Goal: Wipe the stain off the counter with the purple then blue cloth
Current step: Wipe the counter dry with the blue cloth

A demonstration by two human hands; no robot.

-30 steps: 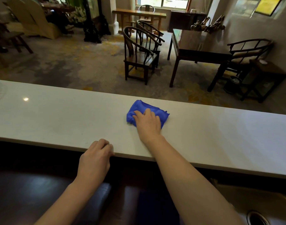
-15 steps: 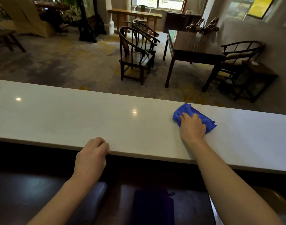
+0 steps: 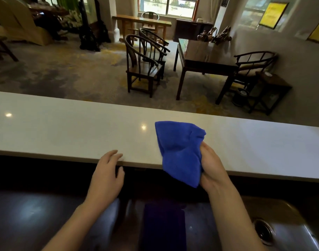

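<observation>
The blue cloth [image 3: 180, 151] hangs bunched in my right hand [image 3: 210, 167], lifted off the white counter [image 3: 64, 131] at its near edge. My left hand [image 3: 108, 171] rests on the counter's near edge, fingers loosely spread, holding nothing. A dark purple cloth [image 3: 163, 225] lies on the dark lower surface below the counter, between my two forearms. No stain is visible on the counter top.
A steel sink with a drain [image 3: 263, 232] sits at the lower right. Beyond the counter is a room with wooden chairs [image 3: 142, 64] and a dark table [image 3: 205, 57].
My right hand stopped pressing the blue cloth on the counter at the right, gathered it and lifted it back toward the near edge. My left hand's fingers loosened.
</observation>
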